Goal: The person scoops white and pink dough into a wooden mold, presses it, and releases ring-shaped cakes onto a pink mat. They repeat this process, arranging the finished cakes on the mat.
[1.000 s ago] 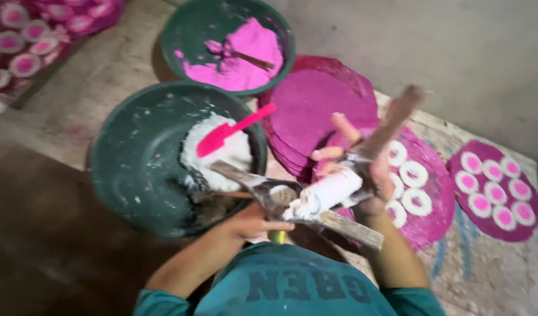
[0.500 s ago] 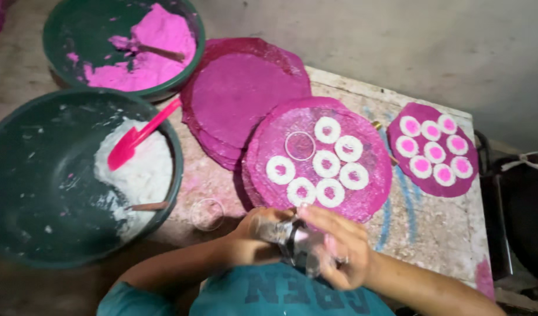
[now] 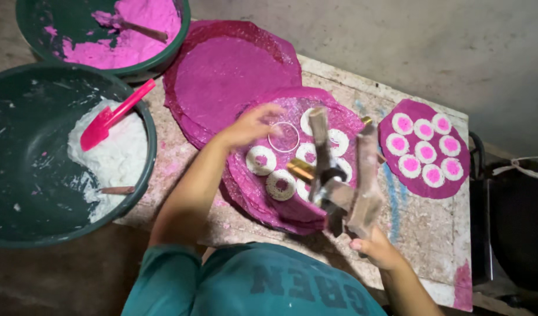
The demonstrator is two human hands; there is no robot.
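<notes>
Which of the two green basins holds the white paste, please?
The nearer, larger green basin on the left, with the pink scoop; the farther basin holds pink paste.

Left hand [image 3: 249, 126] hovers by a metal ring [image 3: 283, 136] on the pink mat [image 3: 333, 108]; right hand [image 3: 377, 248] grips a two-handled press tool [image 3: 342, 175].

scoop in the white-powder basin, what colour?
The scoop is bright pink-red, clearest in the head view.

I see a green basin [image 3: 141, 175] of white powder with a pink scoop [image 3: 114, 115], another green basin [image 3: 40, 50] of pink powder, and a far pink mat [image 3: 424, 181] of pink-centred white discs.
</notes>
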